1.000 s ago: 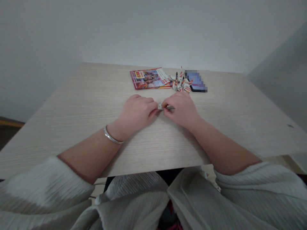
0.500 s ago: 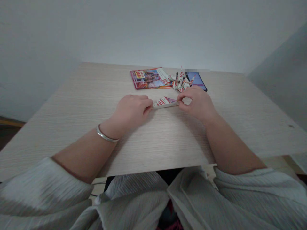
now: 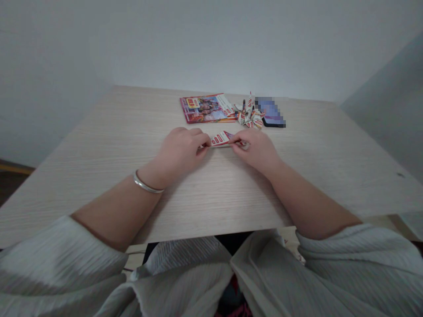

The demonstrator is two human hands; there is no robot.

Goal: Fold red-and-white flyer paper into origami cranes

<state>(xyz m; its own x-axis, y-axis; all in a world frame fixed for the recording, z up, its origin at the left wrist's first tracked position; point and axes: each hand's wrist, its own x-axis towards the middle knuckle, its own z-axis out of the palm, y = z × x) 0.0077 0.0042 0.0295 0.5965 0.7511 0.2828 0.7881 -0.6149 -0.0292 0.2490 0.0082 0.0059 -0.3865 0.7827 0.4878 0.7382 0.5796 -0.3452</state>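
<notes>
A small folded piece of printed paper (image 3: 220,139), white with red marks, lies on the wooden table (image 3: 132,132) between my hands. My left hand (image 3: 181,152), a silver bangle on its wrist, pinches the paper's left end with curled fingers. My right hand (image 3: 257,147) presses and pinches the right end, its fingers covering that part of the paper.
At the back of the table lie a colourful printed leaflet (image 3: 203,108), a folded paper crane (image 3: 248,113) of the same paper, and a dark phone (image 3: 271,113). A pale wall stands behind. The table's near edge runs just above my lap.
My right hand slid right along the paper, stretching it out, then came back left over it. My left hand stayed pinching the left end.
</notes>
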